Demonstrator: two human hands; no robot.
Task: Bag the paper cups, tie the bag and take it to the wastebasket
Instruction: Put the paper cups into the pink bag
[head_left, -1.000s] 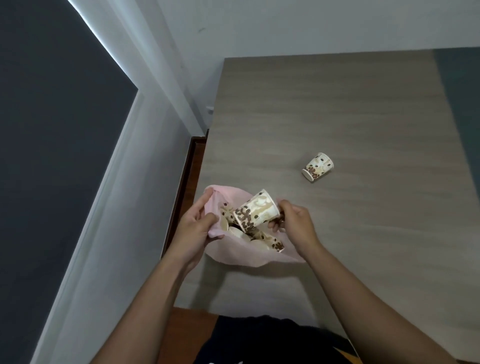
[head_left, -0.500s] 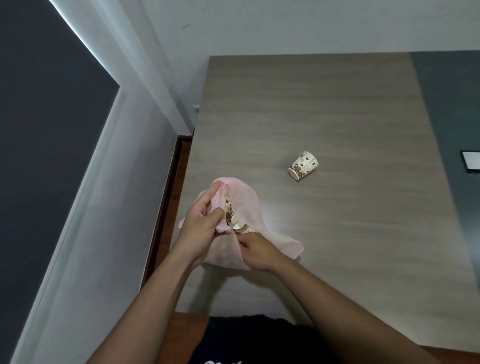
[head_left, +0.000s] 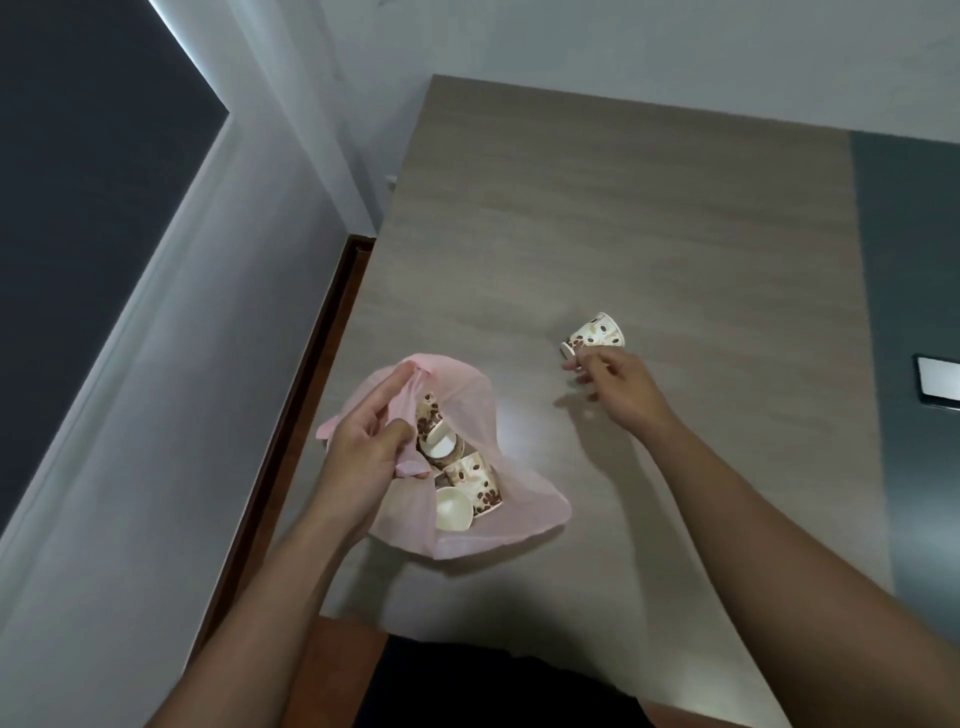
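A pink plastic bag (head_left: 524, 512) lies open on the wooden table (head_left: 649, 218) near its left edge. Several brown-patterned paper cups (head_left: 470, 478) lie inside it. My left hand (head_left: 363, 452) pinches the bag's left rim and holds the mouth open. One more paper cup (head_left: 595, 335) lies on its side on the table, to the right of the bag. My right hand (head_left: 615, 387) is stretched out to it, fingers loosely apart, fingertips touching the cup's narrow end. I cannot see a full grip on that cup.
A phone (head_left: 937, 379) lies at the table's right edge on a darker strip. A white wall and a dark panel run along the left. The table's left edge borders a brown wooden ledge (head_left: 311, 374).
My right hand has left the bag, where it dropped a cup, and reached right to the lone cup. The bag's mouth has opened wider. My left hand keeps its hold.
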